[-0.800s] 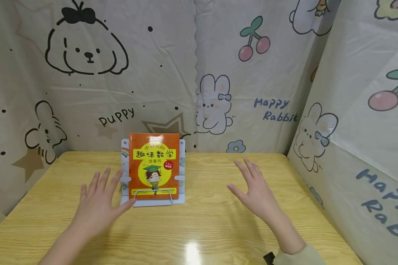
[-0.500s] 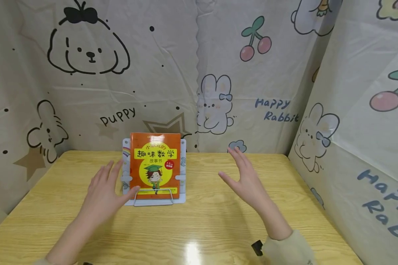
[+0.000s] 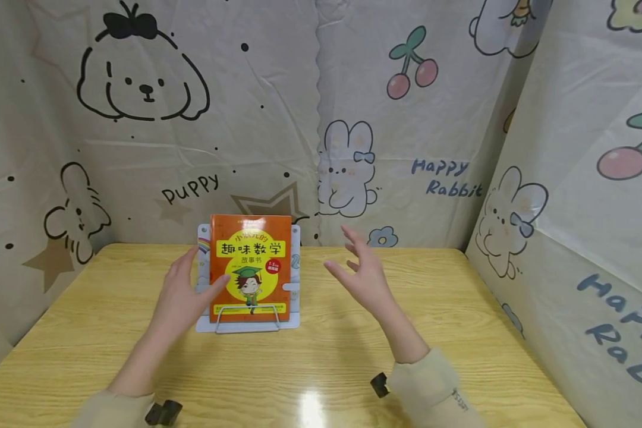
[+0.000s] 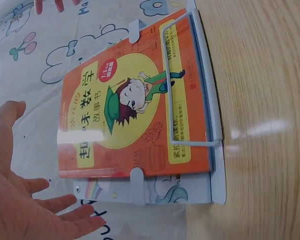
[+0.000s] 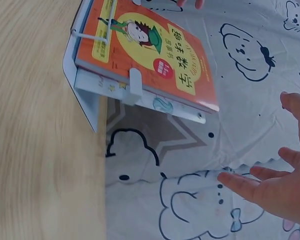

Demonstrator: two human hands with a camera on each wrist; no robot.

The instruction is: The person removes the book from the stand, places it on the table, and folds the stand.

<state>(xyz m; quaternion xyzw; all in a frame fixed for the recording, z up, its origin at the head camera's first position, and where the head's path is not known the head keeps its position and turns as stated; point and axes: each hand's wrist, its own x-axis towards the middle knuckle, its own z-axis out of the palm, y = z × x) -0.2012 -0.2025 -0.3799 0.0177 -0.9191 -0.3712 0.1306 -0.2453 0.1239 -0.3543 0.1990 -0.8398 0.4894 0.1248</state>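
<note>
An orange book (image 3: 273,285) with a yellow circle and a cartoon child on its cover leans on a pale book stand (image 3: 295,309). A wire bar (image 4: 171,110) crosses the lower cover, and small side clips (image 5: 134,85) sit at the book's edges. Beside the stand's left edge is my left hand (image 3: 181,297), fingers spread and thumb in front of the cover in the head view; it holds nothing. To the right of the book, with a gap between, my right hand (image 3: 366,279) hovers above the table, fingers parted and holding nothing.
The stand rests on a light wooden table (image 3: 321,356) towards its back edge. A printed cloth (image 3: 278,119) with puppies, rabbits and cherries hangs behind, and more cloth (image 3: 583,208) runs along the right side.
Both hands have moved inward and forward: the left rightward to the stand's edge, the right leftward closer to the book. The book and stand have stayed in place.
</note>
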